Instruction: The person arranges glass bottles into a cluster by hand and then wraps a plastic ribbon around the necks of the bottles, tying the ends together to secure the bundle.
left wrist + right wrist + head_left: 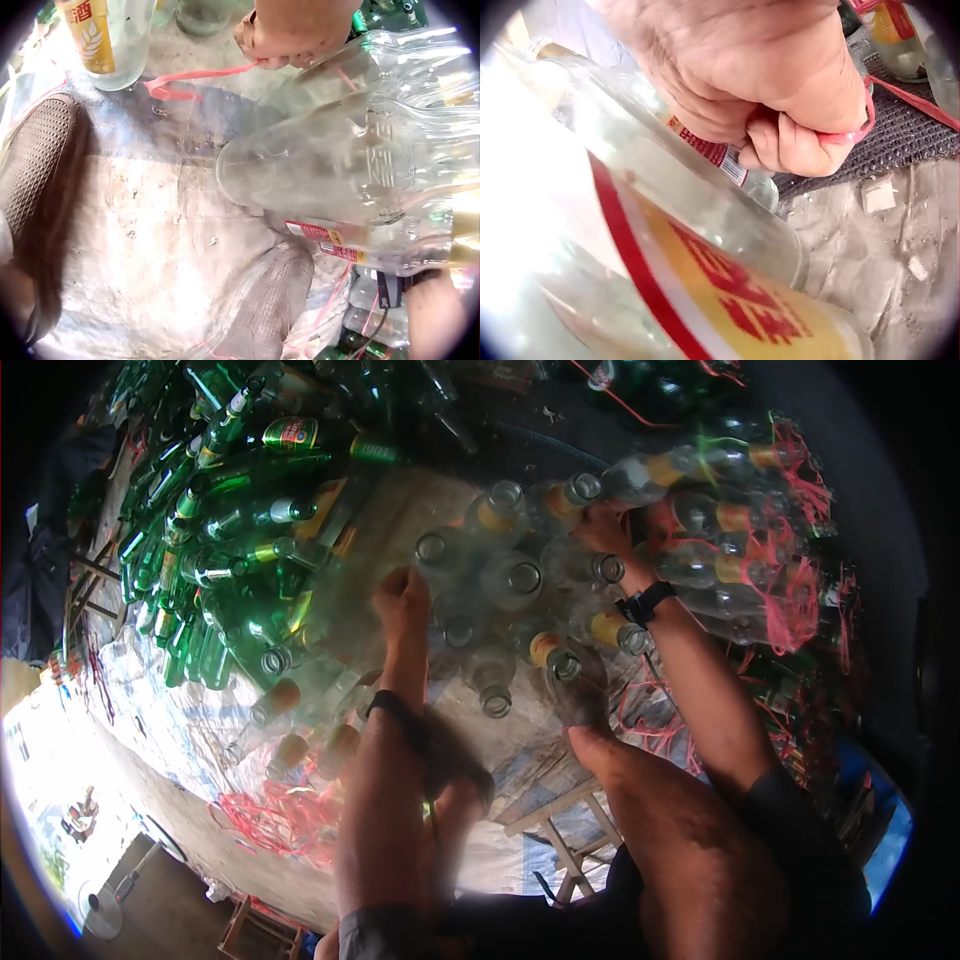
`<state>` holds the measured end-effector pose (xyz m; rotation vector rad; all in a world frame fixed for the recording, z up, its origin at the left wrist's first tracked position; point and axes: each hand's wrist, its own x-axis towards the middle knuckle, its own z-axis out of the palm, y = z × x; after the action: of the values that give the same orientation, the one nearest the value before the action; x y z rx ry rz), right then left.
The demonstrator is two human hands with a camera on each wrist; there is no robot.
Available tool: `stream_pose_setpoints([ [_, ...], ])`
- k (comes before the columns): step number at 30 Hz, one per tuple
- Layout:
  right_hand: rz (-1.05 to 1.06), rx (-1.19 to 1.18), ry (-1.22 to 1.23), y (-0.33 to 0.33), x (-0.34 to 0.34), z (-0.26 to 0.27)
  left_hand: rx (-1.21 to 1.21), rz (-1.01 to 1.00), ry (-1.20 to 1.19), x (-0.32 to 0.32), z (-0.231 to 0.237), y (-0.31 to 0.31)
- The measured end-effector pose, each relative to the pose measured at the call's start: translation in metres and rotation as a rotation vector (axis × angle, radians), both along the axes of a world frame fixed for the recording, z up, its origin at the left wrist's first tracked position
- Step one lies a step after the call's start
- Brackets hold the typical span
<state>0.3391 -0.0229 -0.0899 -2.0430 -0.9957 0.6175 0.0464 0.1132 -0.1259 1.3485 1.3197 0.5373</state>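
The left hand, fingers curled, grips a thin pink plastic strip beside a cluster of clear glass bottles. The right hand, at the cluster's opposite side, grips a looped pink plastic strip in curled fingers. Green glass bottles lie heaped to the left of the cluster.

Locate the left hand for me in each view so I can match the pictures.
Head: left hand, just above and left of centre.
Left wrist: top edge, right of centre, curled round a pink strap.
Right wrist: not in it; the hand at the top is the right hand.
Shared landmark: clear glass bottles, centre and right, right side, and left side respectively.
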Motion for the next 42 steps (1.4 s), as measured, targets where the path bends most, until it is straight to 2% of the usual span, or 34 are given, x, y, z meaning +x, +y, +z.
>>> stream_pose_setpoints([
  [2, 0.005, -0.103, -0.028, -0.004, 0.012, -0.034, 0.020, -0.017, 0.002, -0.001, -0.005, 0.001],
  [6, 0.128, -0.021, 0.117, -0.019, 0.018, -0.047, -0.067, 0.006, -0.074, -0.002, -0.004, -0.006],
  [8, 0.061, 0.049, 0.360, -0.027, 0.005, -0.019, -0.090, 0.011, -0.076, -0.005, -0.004, -0.012],
  [10, 0.027, 0.103, 0.387, -0.037, -0.025, 0.046, 0.014, 0.008, -0.053, -0.007, -0.003, -0.019],
  [11, -0.011, 0.160, 0.408, -0.040, -0.034, 0.065, 0.010, 0.012, -0.052, -0.009, -0.001, -0.021],
  [12, -0.012, 0.150, 0.410, -0.044, -0.031, 0.058, -0.006, -0.002, -0.015, -0.012, 0.003, -0.025],
  [14, 0.217, -0.372, -0.054, -0.053, -0.009, 0.025, -0.031, -0.014, 0.016, -0.015, 0.009, -0.035],
  [15, 0.221, -0.380, -0.054, -0.065, -0.003, 0.008, -0.058, 0.005, 0.037, -0.017, 0.012, -0.041],
  [17, 0.336, 0.041, 0.139, -0.081, 0.004, -0.019, -0.079, 0.024, 0.059, -0.024, 0.013, -0.048],
  [18, 0.338, 0.044, 0.137, -0.077, 0.005, -0.019, 0.041, -0.021, 0.079, -0.031, 0.001, -0.053],
  [19, 0.271, -0.116, 0.065, -0.075, 0.004, -0.017, 0.158, -0.066, 0.100, -0.037, -0.007, -0.059],
  [20, 0.202, -0.279, -0.007, -0.078, 0.002, -0.014, 0.155, -0.065, 0.100, -0.044, -0.014, -0.066],
  [21, 0.202, -0.280, -0.010, -0.086, -0.002, -0.011, 0.078, -0.051, 0.085, -0.052, -0.025, -0.073],
  [23, 0.281, 0.055, 0.008, -0.104, -0.013, -0.006, 0.010, -0.032, 0.061, -0.057, -0.035, -0.079],
  [24, 0.282, 0.054, 0.005, -0.112, -0.023, 0.000, 0.000, -0.019, 0.062, -0.060, -0.041, -0.086],
  [26, 0.067, 0.078, 0.072, -0.123, -0.040, 0.007, -0.007, -0.010, 0.053, -0.056, -0.032, -0.094],
  [27, 0.069, -0.011, 0.106, -0.138, -0.028, -0.033, 0.003, -0.001, 0.126, -0.052, -0.019, -0.100],
  [28, 0.062, -0.007, 0.097, -0.139, -0.029, -0.016, 0.014, 0.009, 0.197, -0.048, -0.015, -0.103],
  [30, 0.191, -0.143, 0.064, -0.148, -0.042, 0.014, -0.049, 0.021, 0.185, -0.051, -0.015, -0.114],
  [31, 0.089, -0.255, 0.257, -0.148, -0.049, 0.025, -0.113, 0.040, 0.180, -0.058, -0.023, -0.122],
  [35, 0.129, -0.137, 0.093, -0.151, -0.055, 0.007, -0.053, 0.020, 0.031, -0.065, -0.031, -0.132],
  [37, 0.108, -0.190, 0.085, -0.151, -0.066, 0.014, -0.412, 0.155, -0.105, -0.052, 0.029, -0.146],
  [42, 0.092, -0.159, 0.072, -0.155, -0.083, 0.006, -0.445, 0.220, -0.164, -0.043, 0.042, -0.163],
])
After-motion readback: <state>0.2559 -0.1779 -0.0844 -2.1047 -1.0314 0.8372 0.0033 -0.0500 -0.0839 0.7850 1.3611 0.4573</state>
